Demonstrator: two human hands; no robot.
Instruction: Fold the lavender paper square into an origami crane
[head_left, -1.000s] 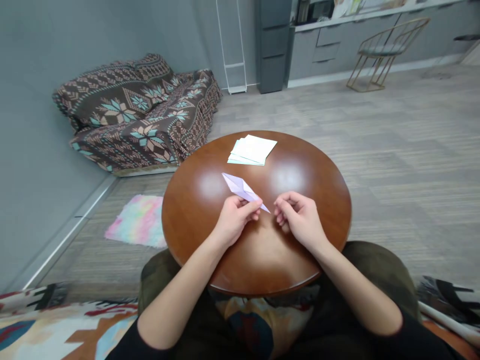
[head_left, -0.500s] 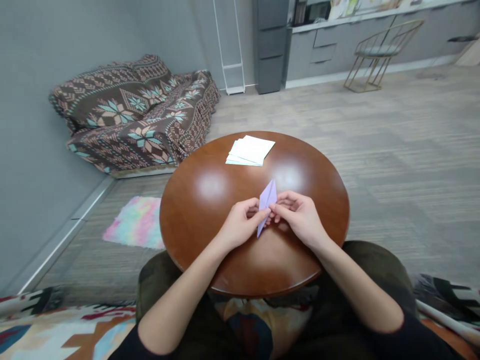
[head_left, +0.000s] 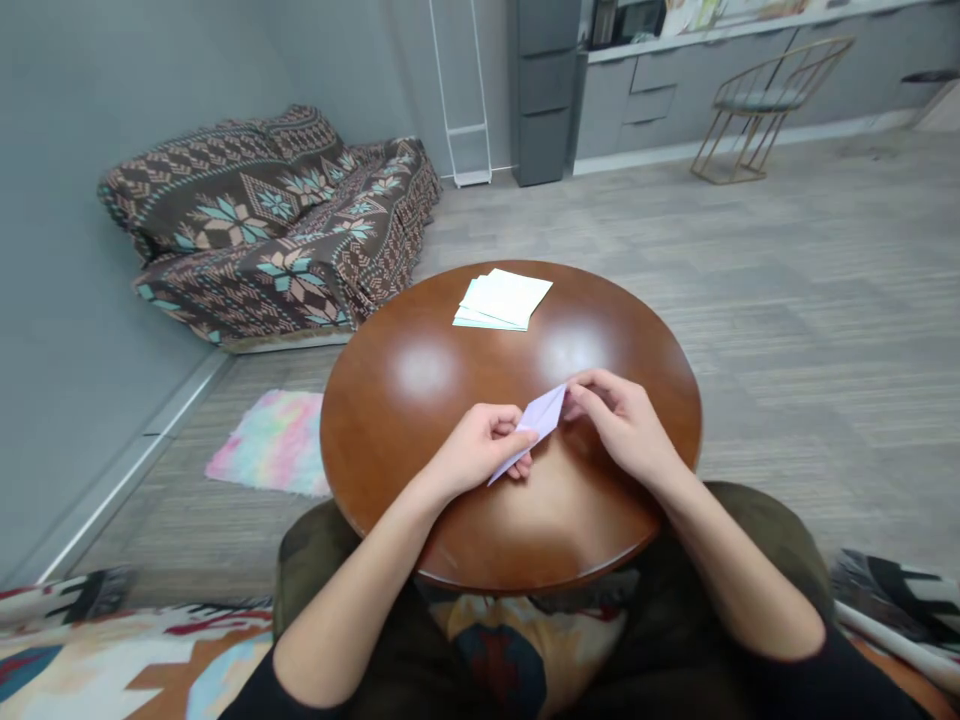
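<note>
Left hand (head_left: 491,446) pinching purple paper (head_left: 541,412) at frame center, above round counter (head_left: 450,500); right hand (head_left: 619,420) pinching its upper-right tip. Pale sheets (head_left: 504,299) on counter, upper center of frame.

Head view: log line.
left hand: holds folded purple paper; right hand: at its far tip; stacked white paper squares: on round brown table

Both hands (head_left: 551,432) pinching, forearms converging

Corner framed by grey walls (head_left: 187,60) | grey streaked floor (head_left: 787,290) being partly covered by pastel rug (head_left: 271,442) | sofa (head_left: 277,225) being draped in patterned throw | wire-backed chair (head_left: 761,100) being backed by grey cabinets (head_left: 645,90) | round brown table (head_left: 405,430) being glossed by light
</note>
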